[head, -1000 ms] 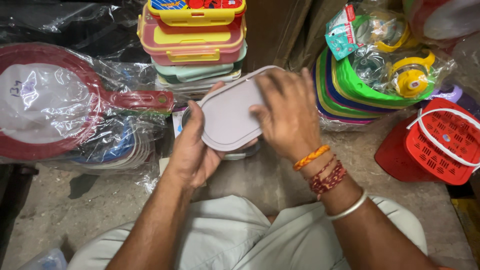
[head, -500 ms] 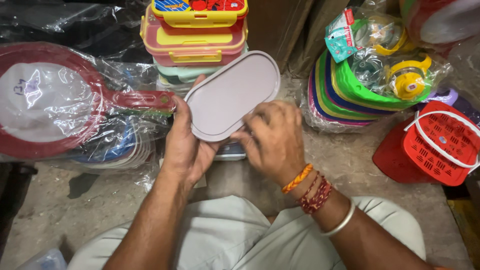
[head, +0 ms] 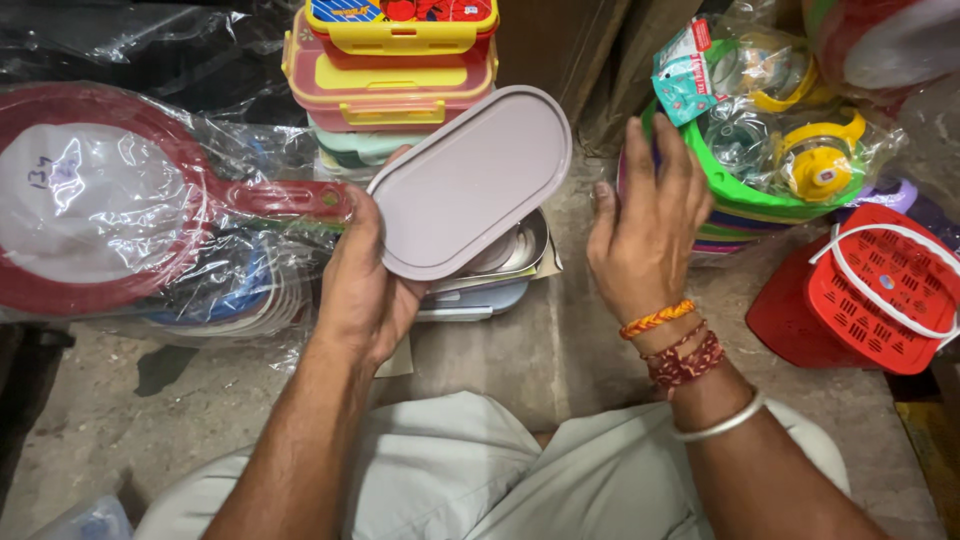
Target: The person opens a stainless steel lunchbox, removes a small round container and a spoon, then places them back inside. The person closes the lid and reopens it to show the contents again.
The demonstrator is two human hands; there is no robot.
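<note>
1. Left hand point(head: 365, 290) grips a mauve oval lid point(head: 470, 180) by its lower-left end, thumb along the near edge, fingers behind it. The lid is lifted and tilted, top face toward the camera.
2. Right hand point(head: 648, 225) is free, fingers spread and slightly curled, holding nothing. It hovers just right of the lid, not touching it. The 2 hands are apart, with the lid's right end between them.
3. Under the lid sits an open lunch box point(head: 500, 265) with a steel inner tray, on the concrete floor point(head: 560, 350). The lid hides most of it; the contents cannot be made out.
4. Right wrist wears an orange thread band point(head: 655, 318), red thread bands point(head: 685, 360) and a silver bangle point(head: 720, 422).
5. Behind the lid: a stack of lunch boxes point(head: 395, 70), yellow on top, pink and pale green below.
6. Left: a red-rimmed pan point(head: 100, 195) wrapped in clear plastic, its handle pointing toward the left hand and resting on a pile of other wrapped goods.
7. Right: a nested stack of coloured bowls point(head: 745, 200), green uppermost, holding bagged clear bottles with yellow caps point(head: 815, 160).
8. Far right: a red basket point(head: 880, 290) with a white handle, well apart from both hands.
9. Bottom: the person's knees in pale trousers point(head: 470, 480).
</note>
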